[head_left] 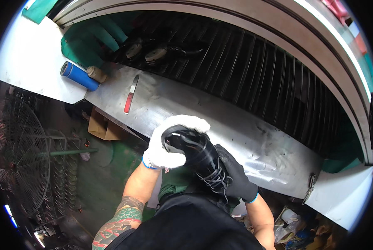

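A black lace-up boot [205, 160] is in the person's two gloved hands, just in front of the near edge of the metal desk [186, 100], roughly midway along it, and seems to be held up rather than resting on it. Its opening faces up and toward the desk's left end; the laces [213, 178] run down the side nearer the person. The left hand [156, 146], in a white glove, is clamped around the collar, curving along its outer side with the thumb at the lower rim. The right hand [239, 181], in a dark glove, is closed on the body beside the laces; its fingertips are partly hidden.

The boot looks fairly light for two hands. The collar is probably soft and able to fold under a squeeze, while the lower body should be stiffer. The shiny surface may slip a little against smooth gloves, and nothing about it looks fragile. The firmest hold is likely low on the body, with the other hand steadying the collar; loose lace ends could snag on fingers.

A red-handled knife [129, 99] lies on the desk's left part, its blade toward the far edge.
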Tool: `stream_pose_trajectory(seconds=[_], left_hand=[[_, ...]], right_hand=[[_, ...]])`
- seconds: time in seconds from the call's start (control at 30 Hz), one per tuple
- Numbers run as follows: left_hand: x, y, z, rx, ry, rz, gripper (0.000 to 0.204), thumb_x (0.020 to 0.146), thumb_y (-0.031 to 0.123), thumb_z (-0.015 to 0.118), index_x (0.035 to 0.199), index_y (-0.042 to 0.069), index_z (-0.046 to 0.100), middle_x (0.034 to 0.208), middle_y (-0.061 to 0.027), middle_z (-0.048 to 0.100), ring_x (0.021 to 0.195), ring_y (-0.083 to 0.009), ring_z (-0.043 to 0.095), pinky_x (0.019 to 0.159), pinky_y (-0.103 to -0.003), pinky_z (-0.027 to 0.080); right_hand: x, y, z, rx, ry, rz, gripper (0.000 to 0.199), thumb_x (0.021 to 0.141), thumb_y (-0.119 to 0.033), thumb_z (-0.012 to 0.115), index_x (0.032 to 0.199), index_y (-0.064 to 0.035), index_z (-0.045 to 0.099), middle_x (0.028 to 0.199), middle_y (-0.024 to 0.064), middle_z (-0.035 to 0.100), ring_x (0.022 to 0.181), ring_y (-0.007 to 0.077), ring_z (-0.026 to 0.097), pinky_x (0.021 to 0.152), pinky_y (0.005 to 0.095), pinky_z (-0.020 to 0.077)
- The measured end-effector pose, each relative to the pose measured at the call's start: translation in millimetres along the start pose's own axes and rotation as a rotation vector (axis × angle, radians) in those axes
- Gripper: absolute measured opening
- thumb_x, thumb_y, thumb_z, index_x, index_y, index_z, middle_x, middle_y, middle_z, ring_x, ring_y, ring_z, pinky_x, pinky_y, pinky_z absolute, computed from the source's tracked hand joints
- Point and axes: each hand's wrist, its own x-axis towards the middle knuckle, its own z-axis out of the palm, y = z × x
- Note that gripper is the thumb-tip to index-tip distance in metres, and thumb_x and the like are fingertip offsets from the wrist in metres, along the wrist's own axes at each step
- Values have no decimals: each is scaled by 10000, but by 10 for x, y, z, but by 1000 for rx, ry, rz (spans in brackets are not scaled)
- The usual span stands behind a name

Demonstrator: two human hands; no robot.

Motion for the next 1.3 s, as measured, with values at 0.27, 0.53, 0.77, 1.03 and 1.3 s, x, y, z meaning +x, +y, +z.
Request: stream_pose_trajectory(seconds=[0.27, 0.53, 0.77, 1.03, 1.3], left_hand=[[169, 4, 25, -86, -115, 79, 654, 1028, 541, 572, 1282, -56, 653, 1323, -258, 667, 1287, -387, 615, 1122, -503, 468], [206, -248, 369, -66, 481, 308, 480, 1089, 308, 545, 1388, -67, 562, 1282, -212, 701, 1182, -296, 682, 1064, -415, 531], [-302, -594, 394, -26, 304, 52, 1078, 861, 200, 851, 1669, 8, 164, 1629, -176, 388, 1491, -291, 419, 1252, -427, 313], [-973, -252, 89, -472, 281, -455, 1151, 637, 121, 904, 1613, -21, 311, 1530, -192, 513, 1404, -301, 533, 1189, -444, 441], [-1125, -204, 304, -369, 131, -899, 899, 869, 436, 776, 1572, 6, 418, 1436, -281, 578, 1182, -494, 653, 1029, -703, 513]], right_hand=[[-57, 114, -71, 325, -83, 203, 1144, 668, -251, 960, 1602, 0, 348, 1625, 242, 425, 1527, 405, 393, 1253, 477, 318], [-33, 144, -168, 383, -35, 198, 1318, 670, -167, 937, 1688, -31, 111, 1649, 158, 395, 1513, 273, 412, 1235, 412, 346], [13, -48, 302, 627, 283, 355, 1277, 737, -247, 922, 1678, -1, 95, 1614, 211, 393, 1461, 324, 459, 1210, 438, 373], [-122, -22, 370, 711, 155, 270, 845, 866, -195, 872, 1568, -14, 438, 1531, 205, 536, 1315, 307, 595, 1133, 440, 462], [872, 397, -96, 819, 270, 229, 684, 1118, -580, 362, 1232, 29, 652, 1190, 174, 707, 1081, 236, 691, 969, 367, 549]])
